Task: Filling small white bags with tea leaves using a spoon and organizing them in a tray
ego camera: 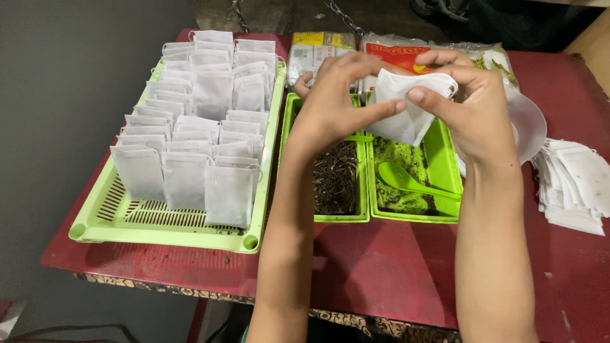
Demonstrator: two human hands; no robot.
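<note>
A small white, soft fabric filter pouch (406, 108) is hanging in the air above two green trays, sitting at about one o'clock from the picture's middle. Its mouth is facing up and is being pinched along the top edge, while its lower corner is drooping, slightly crumpled, toward six o'clock.
</note>
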